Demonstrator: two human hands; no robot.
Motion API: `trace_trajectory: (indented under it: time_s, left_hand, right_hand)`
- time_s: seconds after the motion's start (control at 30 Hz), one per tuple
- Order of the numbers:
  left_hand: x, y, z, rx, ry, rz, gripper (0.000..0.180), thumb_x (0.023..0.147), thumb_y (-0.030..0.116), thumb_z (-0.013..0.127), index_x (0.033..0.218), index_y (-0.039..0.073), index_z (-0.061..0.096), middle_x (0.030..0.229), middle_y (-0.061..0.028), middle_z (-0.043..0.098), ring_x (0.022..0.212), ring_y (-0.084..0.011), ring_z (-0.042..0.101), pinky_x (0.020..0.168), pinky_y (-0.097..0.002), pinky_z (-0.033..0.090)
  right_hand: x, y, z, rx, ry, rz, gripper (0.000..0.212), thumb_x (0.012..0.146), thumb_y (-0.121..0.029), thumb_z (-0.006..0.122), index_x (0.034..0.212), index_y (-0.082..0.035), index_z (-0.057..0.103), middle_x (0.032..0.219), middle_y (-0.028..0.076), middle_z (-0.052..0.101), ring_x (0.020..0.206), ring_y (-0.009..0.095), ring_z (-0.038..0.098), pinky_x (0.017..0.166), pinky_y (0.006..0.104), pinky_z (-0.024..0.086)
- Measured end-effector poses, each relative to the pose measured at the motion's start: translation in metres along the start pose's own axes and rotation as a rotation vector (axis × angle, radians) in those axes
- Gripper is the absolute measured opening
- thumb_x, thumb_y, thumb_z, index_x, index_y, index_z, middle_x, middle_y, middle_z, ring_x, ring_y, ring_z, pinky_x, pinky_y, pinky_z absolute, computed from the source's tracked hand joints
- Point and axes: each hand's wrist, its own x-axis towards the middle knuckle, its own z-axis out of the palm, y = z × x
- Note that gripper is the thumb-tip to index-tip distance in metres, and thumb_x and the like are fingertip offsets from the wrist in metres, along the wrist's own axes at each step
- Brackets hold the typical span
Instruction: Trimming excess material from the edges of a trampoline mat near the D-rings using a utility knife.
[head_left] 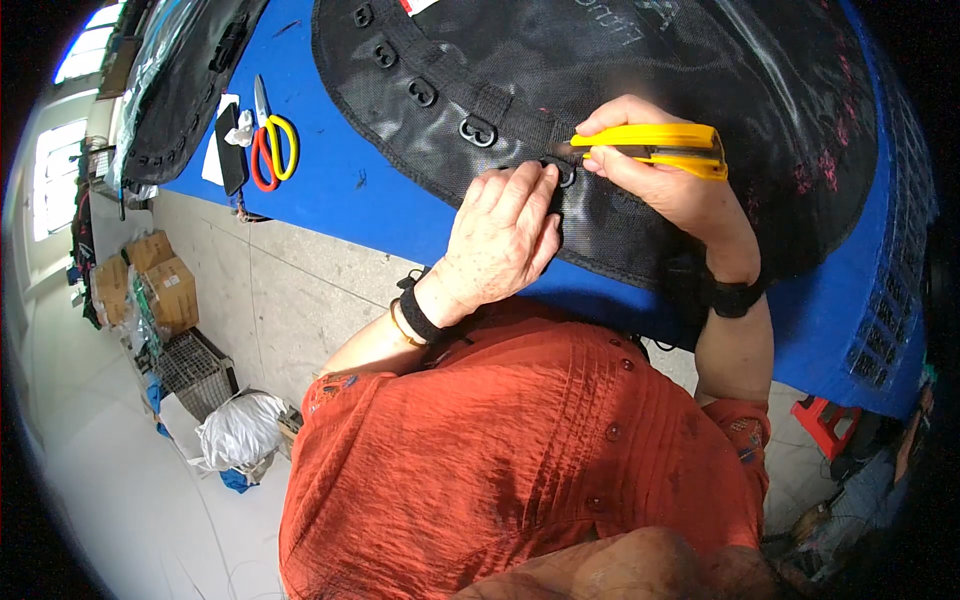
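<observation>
A black mesh sheet [640, 230] with webbing along it lies over the blue table. My right hand [672, 190] is closed around a yellow utility knife [672, 138], its tip pointing left at the webbing strip [535, 122]. Just below the tip, a dark plastic ring [568, 174] is partly covered by my left hand [500, 232]. That hand lies flat across the sheet's near edge, its fingers stretched out and pressing down beside the ring. Several similar rings, such as a black buckle ring [478, 131], run up the webbing to the upper left.
Scissors [272, 140] with red and yellow handles rest on the blue table [330, 200] to the left, beside a black strip [230, 150]. Another black piece [185, 110] lies farther left. Cardboard boxes [170, 290] and a white sack [240, 430] stand on the floor; a red stand [826, 424] is at right.
</observation>
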Motion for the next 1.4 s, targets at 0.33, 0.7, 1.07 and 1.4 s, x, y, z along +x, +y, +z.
trace_trajectory:
  time_s: [0.33,0.7,1.07,1.4]
  left_hand:
    - [0.001,0.0,0.0,0.002,-0.006,-0.002,0.058,0.087,0.013,0.078,0.14,-0.005,0.064,0.131,-0.0223,0.062,0.11,-0.0375,0.065,0.098,-0.048,0.053]
    - [0.0,0.0,0.0,0.009,-0.004,0.005,0.057,0.087,0.013,0.078,0.14,-0.005,0.064,0.132,-0.0221,0.062,0.109,-0.0373,0.065,0.098,-0.0476,0.053]
    - [0.0,0.0,-0.001,0.006,-0.003,-0.001,0.06,0.086,0.013,0.078,0.141,-0.005,0.064,0.132,-0.0217,0.062,0.109,-0.0372,0.065,0.098,-0.0478,0.052]
    - [-0.001,-0.001,0.0,0.0,-0.005,-0.002,0.059,0.087,0.013,0.078,0.141,-0.005,0.063,0.133,-0.022,0.062,0.109,-0.0372,0.064,0.098,-0.0478,0.052]
  right_hand:
    - [0.001,-0.002,0.002,0.039,-0.016,0.057,0.014,0.102,-0.008,0.069,0.115,-0.003,0.068,0.106,0.005,0.071,0.099,0.012,0.068,0.087,0.0294,0.054]
    - [0.0,-0.002,0.001,-0.011,0.006,0.005,0.013,0.102,-0.008,0.07,0.114,-0.004,0.069,0.104,0.006,0.071,0.098,0.014,0.07,0.087,0.03,0.055]
    - [-0.003,-0.013,-0.012,-0.075,-0.067,0.091,0.013,0.1,-0.009,0.07,0.112,-0.004,0.069,0.104,0.007,0.071,0.098,0.016,0.072,0.088,0.0308,0.056]
    - [-0.005,-0.011,-0.014,-0.067,-0.047,0.062,0.014,0.099,-0.008,0.071,0.111,-0.004,0.069,0.105,0.006,0.07,0.098,0.017,0.071,0.089,0.0312,0.056]
